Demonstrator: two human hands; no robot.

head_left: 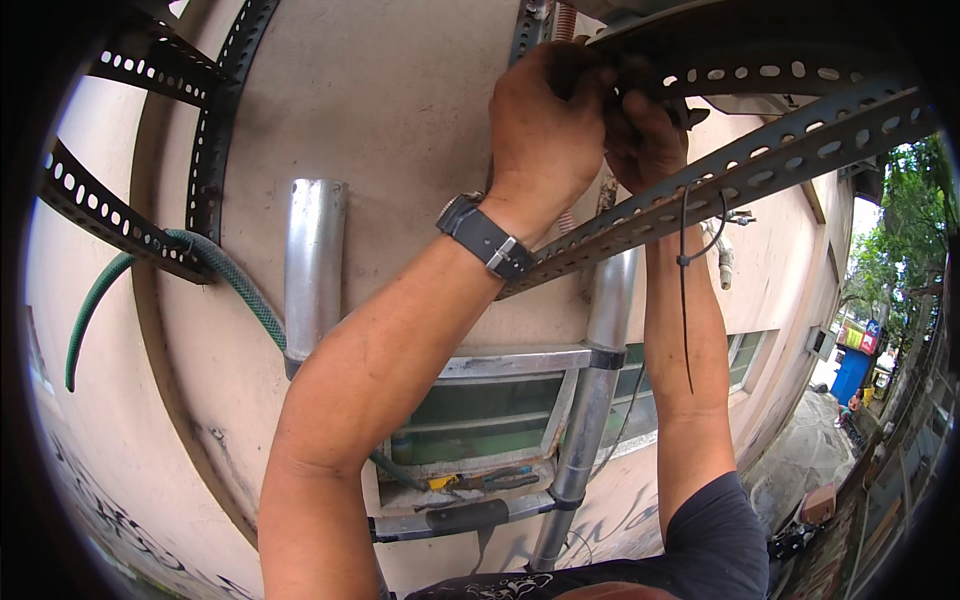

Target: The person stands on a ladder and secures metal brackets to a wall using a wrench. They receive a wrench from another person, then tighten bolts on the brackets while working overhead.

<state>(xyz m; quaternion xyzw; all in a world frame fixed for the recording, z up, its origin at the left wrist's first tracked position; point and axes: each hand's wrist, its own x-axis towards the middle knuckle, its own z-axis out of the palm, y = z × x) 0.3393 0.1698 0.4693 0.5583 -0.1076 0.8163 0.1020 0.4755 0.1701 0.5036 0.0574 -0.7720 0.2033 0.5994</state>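
Both arms reach up to a slotted metal bracket (pixel 740 165) fixed on the wall. My left hand (pixel 550 135), with a black watch (pixel 485 236) on its wrist, is closed, its fingers curled together in the shadow under the upper slotted bar (pixel 790 75). Beside it on the right, my right hand (pixel 648 140) has bent fingers closed at the same spot. Whatever lies between the fingertips is too dark to make out. A small dark piece (pixel 692 118) sticks out just right of my right hand. From the lower bar hangs a looped black cable tie (pixel 685 262).
Below me stands an aluminium telescopic ladder (pixel 315 240). Pliers (pixel 510 480) and a yellow-handled tool (pixel 441 483) lie behind its rungs by a louvred window (pixel 480 418). A green hose (pixel 247 283) drapes over another slotted bracket (pixel 120 228) at left. A pipe tap (pixel 725 255) juts from the wall.
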